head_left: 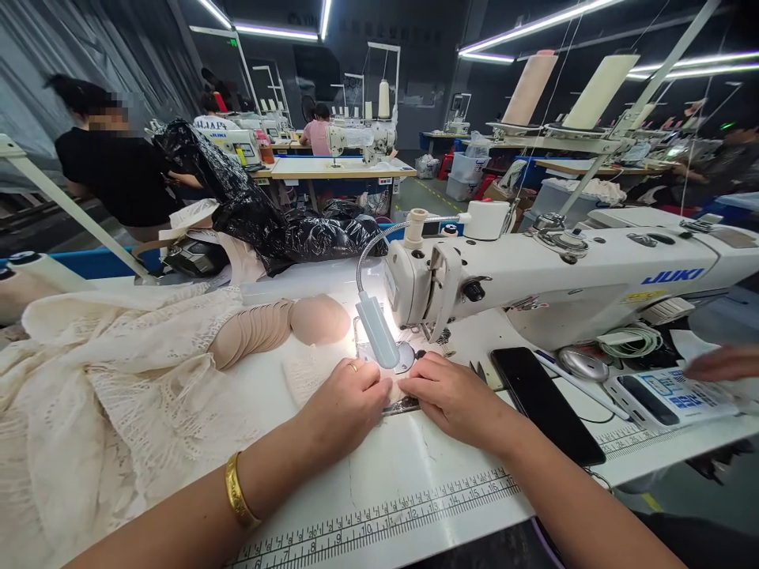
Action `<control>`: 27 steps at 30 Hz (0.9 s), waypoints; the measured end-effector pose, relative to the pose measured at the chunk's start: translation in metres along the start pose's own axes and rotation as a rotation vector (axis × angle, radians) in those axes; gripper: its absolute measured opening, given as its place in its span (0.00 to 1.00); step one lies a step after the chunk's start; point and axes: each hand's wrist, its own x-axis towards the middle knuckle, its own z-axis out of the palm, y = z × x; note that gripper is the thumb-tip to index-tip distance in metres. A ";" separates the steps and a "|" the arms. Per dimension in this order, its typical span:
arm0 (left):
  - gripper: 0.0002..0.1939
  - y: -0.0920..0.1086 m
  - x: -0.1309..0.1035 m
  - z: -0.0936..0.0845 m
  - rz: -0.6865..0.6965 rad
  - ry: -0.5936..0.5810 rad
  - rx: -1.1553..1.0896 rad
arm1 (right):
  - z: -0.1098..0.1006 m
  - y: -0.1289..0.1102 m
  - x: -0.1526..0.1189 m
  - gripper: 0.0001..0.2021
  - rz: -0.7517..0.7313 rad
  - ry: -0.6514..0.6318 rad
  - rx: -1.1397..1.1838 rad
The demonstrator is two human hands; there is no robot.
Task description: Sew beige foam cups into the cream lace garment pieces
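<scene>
My left hand (pixel 356 395), with a ring and a gold bangle, has its fingers pinched on cream lace fabric (pixel 302 375) in front of the sewing machine (pixel 504 276). My right hand (pixel 447 391) is close beside it, fingers bent and pressed down on the fabric's edge near the needle plate (pixel 406 357). A lit lamp head (pixel 378 330) on a bendable neck hangs over the sewing spot and hides part of it. Overlapping beige pads (pixel 254 332) and a round pad (pixel 320 319) lie to the left.
Lace cloth (pixel 148 356) is heaped at the left. A black phone (pixel 545 403), a pen and a white device (pixel 658 399) lie at the right, where another person's hand (pixel 723 362) reaches in. Black plastic bags (pixel 254 205) stand behind. A person in black (pixel 112 174) is at the back left.
</scene>
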 end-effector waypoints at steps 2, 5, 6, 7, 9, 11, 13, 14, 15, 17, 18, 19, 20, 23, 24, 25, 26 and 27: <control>0.14 0.000 0.000 0.000 -0.001 0.005 0.010 | 0.000 -0.001 0.000 0.17 -0.007 -0.001 -0.002; 0.13 0.001 -0.001 0.002 -0.003 0.007 0.014 | 0.000 -0.001 0.000 0.16 -0.020 0.002 -0.023; 0.13 0.001 -0.002 0.002 -0.004 0.009 0.010 | 0.000 -0.001 0.000 0.16 -0.021 0.001 -0.028; 0.13 0.002 -0.002 0.002 -0.008 0.010 0.003 | 0.000 0.000 0.000 0.16 -0.019 0.000 -0.032; 0.12 0.002 -0.002 0.002 -0.019 0.016 -0.018 | 0.001 0.000 0.000 0.15 -0.011 -0.003 -0.035; 0.12 0.002 -0.001 0.002 -0.023 0.016 -0.051 | 0.001 0.001 0.000 0.14 -0.008 -0.004 -0.037; 0.11 0.002 -0.001 0.001 -0.022 0.010 -0.082 | 0.002 0.001 0.000 0.15 -0.011 -0.004 -0.038; 0.11 0.002 -0.001 0.001 -0.021 0.006 -0.094 | 0.002 0.001 0.000 0.15 -0.012 -0.003 -0.038; 0.11 0.002 -0.001 0.002 -0.023 0.005 -0.105 | 0.002 0.001 0.000 0.15 -0.010 -0.005 -0.037; 0.10 0.001 -0.003 0.003 -0.029 0.021 -0.119 | 0.002 0.000 0.001 0.14 0.002 -0.010 -0.026; 0.10 0.001 -0.003 0.004 -0.028 0.032 -0.125 | 0.003 -0.001 0.001 0.15 0.007 -0.010 -0.019; 0.09 0.000 -0.004 0.005 -0.024 0.040 -0.130 | 0.003 -0.001 0.001 0.15 0.012 -0.009 -0.014; 0.09 -0.001 -0.004 0.005 -0.019 0.043 -0.133 | 0.004 -0.002 0.001 0.15 0.018 -0.007 -0.014; 0.11 -0.006 0.000 0.005 0.008 0.018 -0.132 | 0.006 -0.002 0.001 0.16 0.043 -0.004 -0.039; 0.11 -0.009 0.002 0.005 0.021 0.005 -0.129 | 0.007 -0.002 0.001 0.16 0.056 -0.006 -0.047; 0.12 -0.012 0.004 0.004 0.036 -0.005 -0.126 | 0.007 -0.001 0.002 0.16 0.068 -0.008 -0.053; 0.12 -0.015 0.007 0.004 0.053 -0.015 -0.126 | 0.008 -0.001 0.002 0.17 0.079 -0.009 -0.060; 0.12 -0.018 0.009 0.003 0.069 -0.023 -0.129 | 0.009 -0.001 0.002 0.17 0.089 -0.008 -0.066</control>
